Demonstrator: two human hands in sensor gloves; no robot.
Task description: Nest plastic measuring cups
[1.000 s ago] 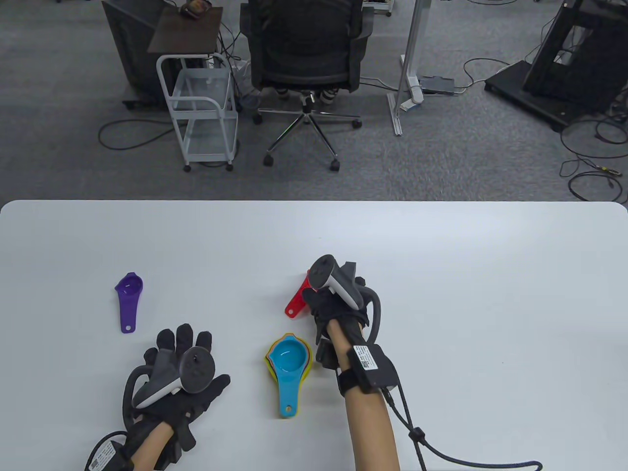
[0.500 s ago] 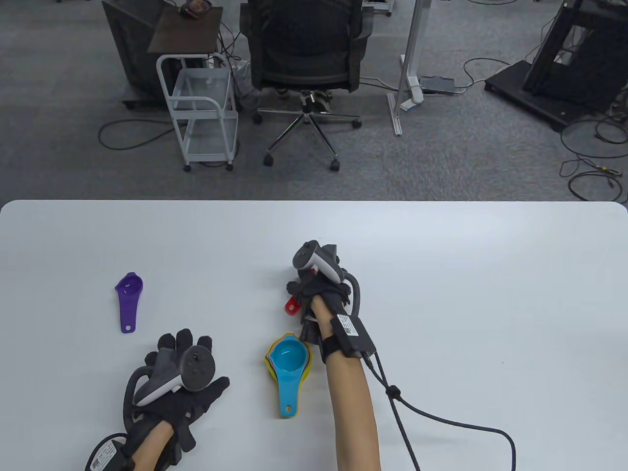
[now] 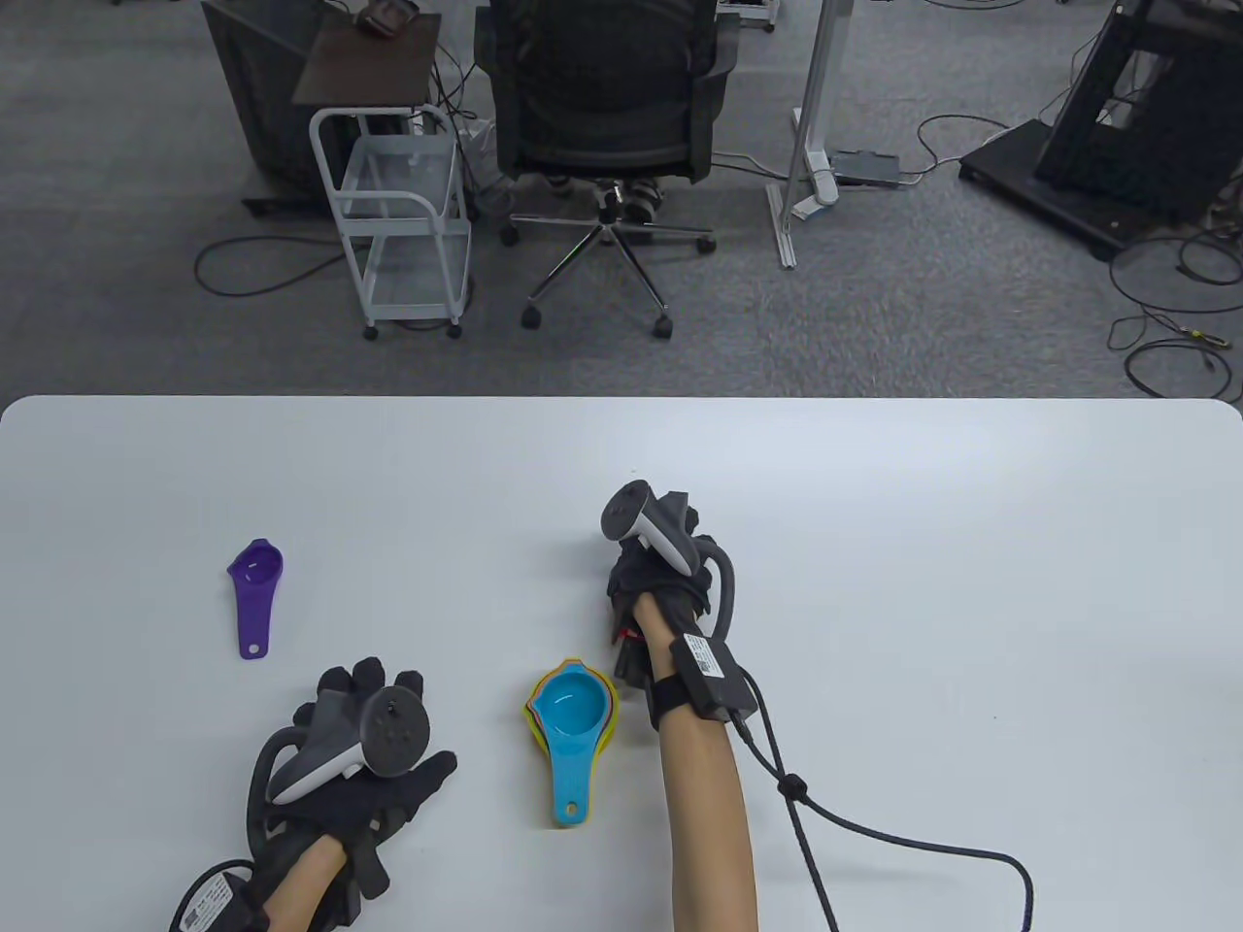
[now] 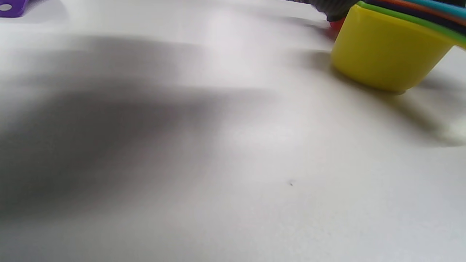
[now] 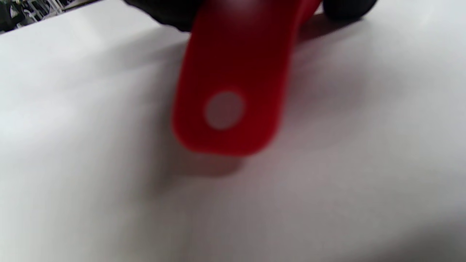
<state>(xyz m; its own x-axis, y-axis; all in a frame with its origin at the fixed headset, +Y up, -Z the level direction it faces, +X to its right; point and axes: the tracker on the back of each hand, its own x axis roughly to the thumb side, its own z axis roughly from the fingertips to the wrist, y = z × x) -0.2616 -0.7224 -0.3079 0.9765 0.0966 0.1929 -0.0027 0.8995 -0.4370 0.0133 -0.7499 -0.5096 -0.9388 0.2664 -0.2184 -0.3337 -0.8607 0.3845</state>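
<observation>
A nested stack of measuring cups (image 3: 571, 716), blue on top and yellow at the bottom (image 4: 386, 54), stands on the white table (image 3: 874, 544) with its handle toward me. My right hand (image 3: 649, 592) holds a red cup just behind and right of the stack; its handle (image 5: 233, 91) hangs above the table in the right wrist view, while in the table view only a red sliver (image 3: 629, 636) shows. A purple cup (image 3: 257, 592) lies apart at the left. My left hand (image 3: 359, 738) lies flat and empty on the table, left of the stack.
Beyond the table's far edge stand an office chair (image 3: 607, 116) and a white wire cart (image 3: 398, 214), with cables on the floor. My right wrist's cable (image 3: 874, 835) trails over the table at the lower right.
My right hand has taken up the red cup and drawn it back toward the stack, so the cup is now almost hidden under the hand. My left hand has stayed put.
</observation>
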